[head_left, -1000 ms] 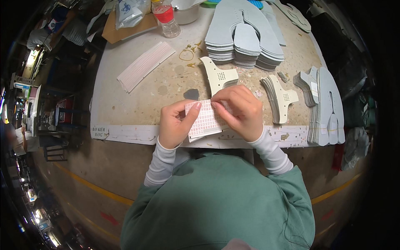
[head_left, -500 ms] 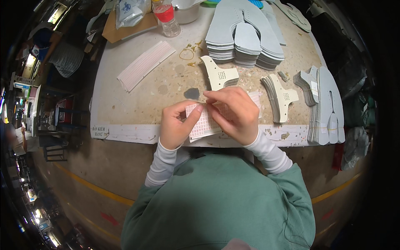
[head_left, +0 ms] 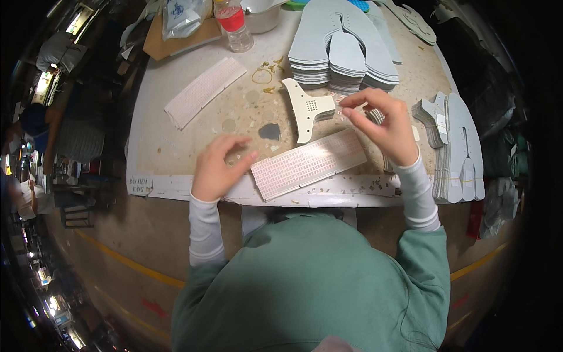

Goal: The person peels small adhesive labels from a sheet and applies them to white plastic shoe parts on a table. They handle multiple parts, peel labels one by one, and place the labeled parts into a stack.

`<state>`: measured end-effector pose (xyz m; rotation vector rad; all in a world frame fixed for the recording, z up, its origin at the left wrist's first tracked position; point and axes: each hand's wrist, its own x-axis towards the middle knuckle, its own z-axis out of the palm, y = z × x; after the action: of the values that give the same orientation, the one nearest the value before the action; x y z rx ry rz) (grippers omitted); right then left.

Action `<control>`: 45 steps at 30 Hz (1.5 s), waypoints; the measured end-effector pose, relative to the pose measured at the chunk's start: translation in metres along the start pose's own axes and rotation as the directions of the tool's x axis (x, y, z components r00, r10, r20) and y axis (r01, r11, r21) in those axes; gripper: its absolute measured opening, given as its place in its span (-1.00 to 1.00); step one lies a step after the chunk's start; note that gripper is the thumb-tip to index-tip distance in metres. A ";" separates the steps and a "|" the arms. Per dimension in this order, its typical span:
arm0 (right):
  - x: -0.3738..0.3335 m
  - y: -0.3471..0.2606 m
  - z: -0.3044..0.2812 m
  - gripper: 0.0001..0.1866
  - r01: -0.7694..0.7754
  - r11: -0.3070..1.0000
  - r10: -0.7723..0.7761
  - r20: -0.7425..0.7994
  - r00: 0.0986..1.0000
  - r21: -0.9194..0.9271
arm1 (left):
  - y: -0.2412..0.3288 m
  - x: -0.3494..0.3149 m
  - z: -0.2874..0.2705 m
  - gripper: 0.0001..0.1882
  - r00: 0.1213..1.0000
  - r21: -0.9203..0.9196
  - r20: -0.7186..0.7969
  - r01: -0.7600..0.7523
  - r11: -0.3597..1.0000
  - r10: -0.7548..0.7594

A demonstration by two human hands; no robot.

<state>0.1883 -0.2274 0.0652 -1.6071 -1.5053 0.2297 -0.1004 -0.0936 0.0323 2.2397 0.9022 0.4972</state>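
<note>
A long white pad of sheets with small red printed labels (head_left: 305,167) lies slantwise near the table's front edge. My left hand (head_left: 220,167) hovers just off the pad's left end, thumb and fingers apart, with nothing in it. My right hand (head_left: 384,126) is raised beyond the pad's right end, thumb and forefinger tips pinched together; what they hold, if anything, is too small to make out. Close to those fingertips lies a stack of cream, perforated T-shaped shoe pieces (head_left: 308,108). Another cream stack (head_left: 375,116) is mostly hidden behind my right hand and wrist.
Large stacks of pale grey shoe uppers (head_left: 311,44) stand at the back, and more grey pieces (head_left: 460,152) at the right edge. A second label pad (head_left: 205,91), a dark grey scrap (head_left: 269,131), rubber bands (head_left: 263,75) and a bottle (head_left: 234,29) lie or stand leftward.
Both hands have let go of the label pad and drawn apart. My left hand moved left; my right hand moved right and away from me, over the right-hand cream stack.
</note>
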 end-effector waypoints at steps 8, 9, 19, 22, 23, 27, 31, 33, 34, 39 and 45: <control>0.031 0.038 0.024 -0.89 0.175 0.968 -0.148 0.151 0.977 -0.181 | 0.042 0.097 0.036 -0.73 0.922 0.111 0.109 -0.382 0.917 0.371; 0.032 0.041 0.030 -0.89 0.165 0.960 -0.127 0.173 0.977 -0.226 | 0.044 0.104 0.046 -0.72 0.914 0.144 0.140 -0.400 0.905 0.382; 0.030 0.048 0.047 -0.93 0.227 0.884 -0.206 0.096 0.974 -0.408 | 0.042 0.114 0.079 -0.59 0.913 0.273 0.063 -0.403 0.873 0.402; 0.031 0.051 0.040 -0.94 0.123 0.917 -0.165 -0.079 0.983 -0.380 | 0.041 0.114 0.072 -0.60 0.955 0.073 0.033 -0.298 0.952 0.296; 0.031 0.053 0.037 -0.94 0.116 0.931 -0.138 -0.041 0.990 -0.347 | 0.041 0.115 0.071 -0.61 0.955 0.111 0.042 -0.298 0.948 0.295; 0.029 0.056 0.040 -0.93 0.140 0.974 -0.118 0.127 0.985 -0.179 | 0.042 0.115 0.070 -0.65 0.928 0.190 0.024 -0.370 0.909 0.372; 0.025 0.055 0.049 -0.93 0.158 0.957 -0.128 0.135 0.983 -0.245 | 0.045 0.106 0.079 -0.68 0.929 0.268 -0.003 -0.356 0.895 0.371; 0.025 0.055 0.049 -0.92 0.173 0.927 -0.150 0.096 0.984 -0.331 | 0.045 0.105 0.080 -0.69 0.931 0.268 -0.016 -0.348 0.898 0.365; 0.025 0.056 0.048 -0.92 0.165 0.929 -0.158 0.050 0.986 -0.331 | 0.045 0.106 0.079 -0.70 0.931 0.255 -0.013 -0.350 0.901 0.366; 0.028 0.059 0.040 -0.86 0.086 0.978 -0.098 -0.051 0.994 -0.190 | 0.042 0.112 0.075 -0.70 0.949 0.130 -0.046 -0.303 0.944 0.311; 0.024 0.052 0.048 -0.81 0.044 0.993 -0.029 0.137 0.990 -0.107 | 0.048 0.104 0.080 -0.68 0.942 0.289 -0.003 -0.321 0.902 0.336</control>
<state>0.1986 -0.1763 0.0114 -1.6767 -1.6753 0.2438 0.0379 -0.0796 0.0196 2.6765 0.6520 0.6127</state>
